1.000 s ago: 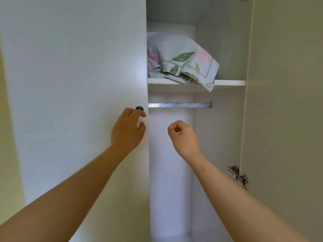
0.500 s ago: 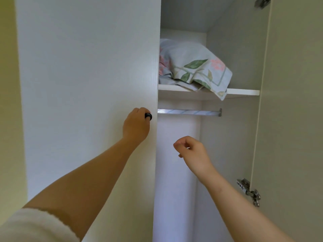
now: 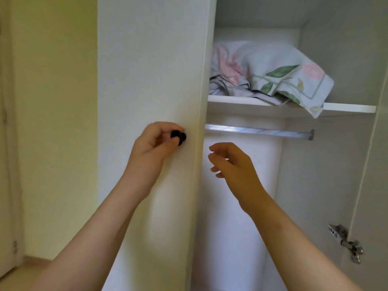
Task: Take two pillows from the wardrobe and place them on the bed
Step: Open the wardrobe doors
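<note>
A floral pillow (image 3: 270, 70) in white, pink and green lies on the wardrobe's upper shelf (image 3: 348, 108), one corner hanging over the shelf edge. A second pillow seems to lie under it, mostly hidden. My left hand (image 3: 153, 148) pinches the small black knob (image 3: 179, 137) of the white left door (image 3: 151, 70). My right hand (image 3: 233, 164) hovers in the open gap below the shelf, fingers loosely curled, holding nothing.
A metal hanging rail (image 3: 258, 131) runs under the shelf. The right door (image 3: 378, 164) stands open, with a metal hinge (image 3: 344, 242) low on it. A yellow-green wall (image 3: 52, 101) lies left of the wardrobe.
My left hand has closed on the knob and the left door has swung outward, showing more of the shelf. My right hand's fingers have loosened.
</note>
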### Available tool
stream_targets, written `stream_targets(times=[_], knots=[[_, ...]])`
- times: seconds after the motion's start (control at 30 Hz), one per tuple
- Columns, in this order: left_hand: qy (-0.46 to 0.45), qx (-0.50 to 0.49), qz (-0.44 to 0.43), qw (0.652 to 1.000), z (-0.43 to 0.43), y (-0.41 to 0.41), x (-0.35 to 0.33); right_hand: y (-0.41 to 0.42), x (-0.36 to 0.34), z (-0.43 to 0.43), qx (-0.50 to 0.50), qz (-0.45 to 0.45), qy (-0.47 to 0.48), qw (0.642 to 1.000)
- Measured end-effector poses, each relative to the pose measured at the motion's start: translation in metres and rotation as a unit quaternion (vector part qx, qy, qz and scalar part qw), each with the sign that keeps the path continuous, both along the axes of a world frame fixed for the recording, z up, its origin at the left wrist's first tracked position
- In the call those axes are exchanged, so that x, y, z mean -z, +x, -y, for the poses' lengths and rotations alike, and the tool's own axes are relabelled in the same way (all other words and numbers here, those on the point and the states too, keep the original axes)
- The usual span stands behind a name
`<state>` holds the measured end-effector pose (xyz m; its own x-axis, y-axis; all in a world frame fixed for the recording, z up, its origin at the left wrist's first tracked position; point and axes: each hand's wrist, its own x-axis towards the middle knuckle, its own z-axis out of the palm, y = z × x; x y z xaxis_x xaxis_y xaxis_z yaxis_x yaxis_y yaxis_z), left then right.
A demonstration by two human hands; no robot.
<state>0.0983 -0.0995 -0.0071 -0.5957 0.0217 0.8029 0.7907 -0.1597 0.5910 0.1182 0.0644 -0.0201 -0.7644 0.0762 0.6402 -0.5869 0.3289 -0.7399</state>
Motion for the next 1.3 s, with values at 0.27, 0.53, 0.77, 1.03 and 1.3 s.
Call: stream_targets(times=[0.27, 0.53, 0.77, 1.03, 1.3], knots=[[0.097, -0.011, -0.012, 0.995, 0.078, 0.038, 0.008, 0.004, -0.002, 0.083, -0.180, -0.001, 0.032, 0.983], [0.088, -0.126, 0.026, 0.988, 0.126, 0.066, 0.008, 0.004, 0.000, 0.165, -0.266, -0.012, 0.010, 0.964], [0.107, -0.216, 0.068, 0.968, 0.163, 0.088, 0.012, 0.005, 0.000, 0.213, -0.321, -0.010, -0.001, 0.947], [0.148, -0.302, 0.132, 0.932, 0.202, 0.095, 0.010, 0.004, 0.008, 0.269, -0.323, -0.003, 0.028, 0.946], [0.070, -0.473, 0.162, 0.863, 0.228, 0.096, 0.009, 0.004, 0.012, 0.289, -0.330, 0.034, 0.100, 0.938]])
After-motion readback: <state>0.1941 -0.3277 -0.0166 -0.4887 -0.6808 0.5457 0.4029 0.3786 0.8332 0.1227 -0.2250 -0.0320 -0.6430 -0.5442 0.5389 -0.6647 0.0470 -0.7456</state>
